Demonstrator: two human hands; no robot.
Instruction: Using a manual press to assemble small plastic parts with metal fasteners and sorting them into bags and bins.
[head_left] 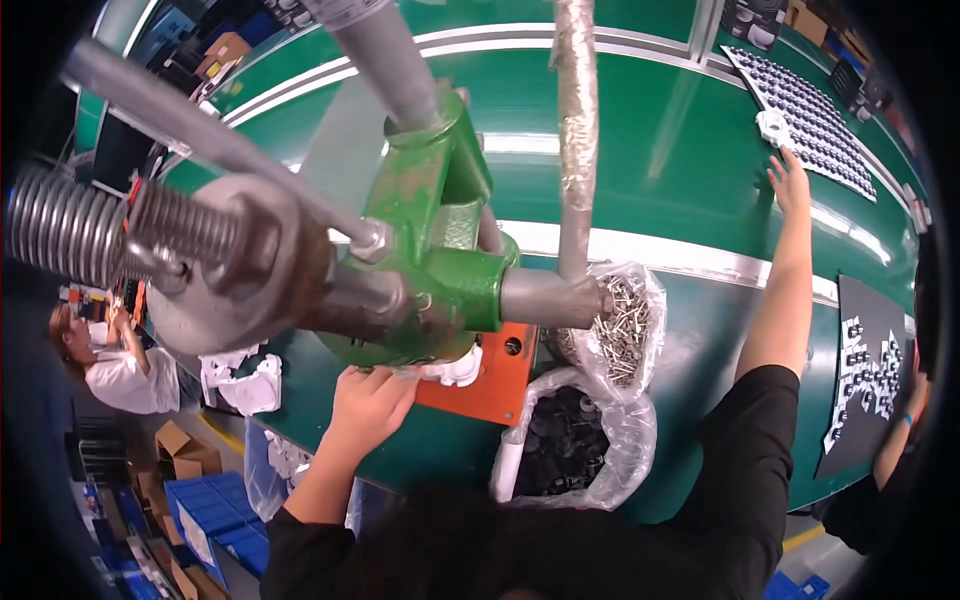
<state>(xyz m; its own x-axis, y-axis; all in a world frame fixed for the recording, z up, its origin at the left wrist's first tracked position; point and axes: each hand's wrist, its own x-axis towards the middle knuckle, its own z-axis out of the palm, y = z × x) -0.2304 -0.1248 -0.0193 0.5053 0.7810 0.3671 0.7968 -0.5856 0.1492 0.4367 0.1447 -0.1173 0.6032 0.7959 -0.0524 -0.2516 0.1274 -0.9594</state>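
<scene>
A green hand press (420,230) with a grey lever and a large spring fills the left middle of the view. On its orange base plate (490,385) lies a white plastic part (458,370), partly hidden by the press. My left hand (370,405) grips this part's near left edge, its fingertips tucked under the press. Far to the right, my right hand (790,185) is stretched out with its fingers apart and nothing in them. Just beyond its fingertips sits another white plastic part (772,128), at the edge of a white sheet (800,115) covered in rows of small dark pieces.
Right of the press stand a clear bag of metal screws (622,330) and a bag of black parts (560,440). More white parts (245,385) lie left. A black board (865,380) with small pieces is at right. Other people sit at both sides; blue crates (215,510) stand below.
</scene>
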